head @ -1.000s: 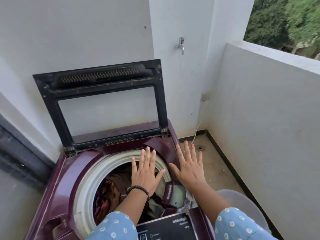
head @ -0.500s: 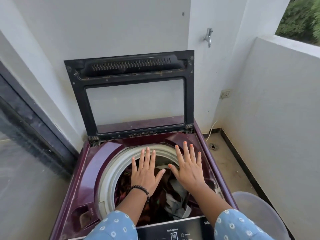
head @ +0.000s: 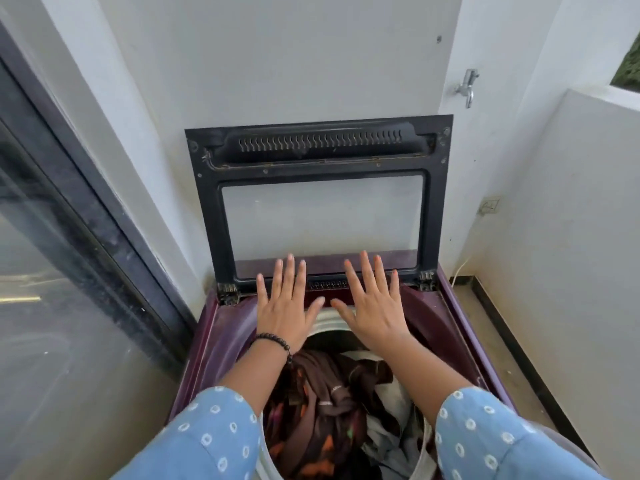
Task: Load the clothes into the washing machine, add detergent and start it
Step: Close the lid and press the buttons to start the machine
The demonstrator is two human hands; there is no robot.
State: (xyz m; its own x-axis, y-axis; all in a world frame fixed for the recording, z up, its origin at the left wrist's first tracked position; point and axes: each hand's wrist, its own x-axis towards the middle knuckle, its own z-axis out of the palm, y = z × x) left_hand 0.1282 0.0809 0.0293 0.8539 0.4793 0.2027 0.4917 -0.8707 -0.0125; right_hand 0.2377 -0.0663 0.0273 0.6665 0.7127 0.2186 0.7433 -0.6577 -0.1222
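Two hands, left hand [head: 284, 308] and right hand [head: 374, 306], hover flat with fingers spread, holding nothing, above washing machine [head: 221, 337]. Clothes [head: 322, 403] heaped in drum. Risk: upright lid [head: 317, 199] dropping onto fingers; overfilled load jamming closure.

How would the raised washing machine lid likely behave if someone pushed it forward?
The lid would probably swing down stiffly on its hinges rather than flex, given its rigid black frame. Its large clear pane suggests some weight, so it may drop fast.
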